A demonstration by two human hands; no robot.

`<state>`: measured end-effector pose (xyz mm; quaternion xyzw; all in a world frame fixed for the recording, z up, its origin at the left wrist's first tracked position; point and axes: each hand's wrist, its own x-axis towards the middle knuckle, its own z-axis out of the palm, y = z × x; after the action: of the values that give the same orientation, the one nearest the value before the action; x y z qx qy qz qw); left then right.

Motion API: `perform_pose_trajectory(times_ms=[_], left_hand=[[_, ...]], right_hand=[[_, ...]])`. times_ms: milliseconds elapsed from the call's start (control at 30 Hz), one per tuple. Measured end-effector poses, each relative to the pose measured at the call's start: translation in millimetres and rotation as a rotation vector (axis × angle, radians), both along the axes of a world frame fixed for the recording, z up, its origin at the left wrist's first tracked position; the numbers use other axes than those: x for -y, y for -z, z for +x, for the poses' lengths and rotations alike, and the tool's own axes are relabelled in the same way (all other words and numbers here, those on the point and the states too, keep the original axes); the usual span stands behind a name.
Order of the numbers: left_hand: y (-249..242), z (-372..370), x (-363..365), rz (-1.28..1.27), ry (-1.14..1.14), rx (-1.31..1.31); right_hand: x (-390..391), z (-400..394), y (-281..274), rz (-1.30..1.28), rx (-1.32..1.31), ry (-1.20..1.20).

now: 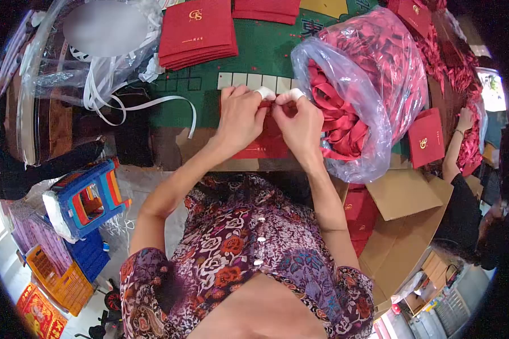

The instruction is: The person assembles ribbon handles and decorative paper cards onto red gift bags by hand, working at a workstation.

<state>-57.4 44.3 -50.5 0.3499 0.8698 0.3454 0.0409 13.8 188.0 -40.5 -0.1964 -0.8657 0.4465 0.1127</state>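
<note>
A flat red bag (259, 148) with small gold print lies at the near edge of the table, beneath my hands. My left hand (242, 114) is closed in a pinch at its upper part, with white tape around a finger. Fingertip to fingertip with it, my right hand (298, 121) pinches at the same spot, also with a taped finger. Whatever small piece is between the fingertips is hidden. Just right of my right hand, a clear plastic bag (373, 107) lies open, full of red ribbons (336, 121).
Beyond my hands runs a row of pale tiles (254, 81) on the green tabletop (209, 107). Stacked red bags (197, 34) sit at the back. White ribbon (152, 104) trails at left. An open cardboard box (404, 195) stands at right, near another person's arm (455, 148).
</note>
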Motion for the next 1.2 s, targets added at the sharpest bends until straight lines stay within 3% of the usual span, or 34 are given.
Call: perform_pose_trajectory(times_ms=[100,200,267,400,467,633,833,900,933,1067,1133,1200], left_hand=[[1.3,3.0,-1.9,0.002,-0.011,-0.078],[4.4,-2.4,0.1,0.034,-0.027,-0.027],[8.4,-4.0,-0.1,0.061,-0.056,0.030],[-1.9,-1.0,-0.8,0.071,-0.038,0.054],[-4.7,3.4,-2.9,-0.047,-0.025,0.049],[-2.0,-3.0,3.5,0.026,0.018,0.023],[-17.0,3.0,3.0,0.044,0.178,-0.240],[-18.8,2.2,5.8,-0.018,0.255,-0.317],[-18.5,2.0,6.1,-0.017,0.256,-0.317],[-13.7,0.7,7.9,0.044,0.274,-0.333],[-14.4,1.0,8.1,0.081,0.267,-0.310],[-18.0,1.5,7.7,0.136,0.186,-0.207]], right_hand=[[3.8,0.7,-1.0,0.129,-0.016,-0.005],[2.7,5.1,-6.6,-0.045,-0.016,0.036],[2.4,9.2,-10.3,0.138,-0.055,-0.025],[-1.0,12.7,0.4,0.247,-0.071,-0.053],[0.0,10.8,0.5,0.367,-0.104,-0.099],[-20.6,2.2,-18.3,0.252,-0.150,-0.118],[-59.5,-14.5,-15.4,0.215,0.056,-0.477],[-71.2,-23.7,-17.5,-0.121,0.375,-0.687],[-75.1,-27.2,-10.7,-0.352,0.364,-0.729],[-76.0,-32.2,0.5,-0.482,0.373,-0.737],[-68.4,-31.8,4.3,-0.733,0.459,-0.555],[-55.9,-32.0,7.7,-0.667,0.354,-0.445]])
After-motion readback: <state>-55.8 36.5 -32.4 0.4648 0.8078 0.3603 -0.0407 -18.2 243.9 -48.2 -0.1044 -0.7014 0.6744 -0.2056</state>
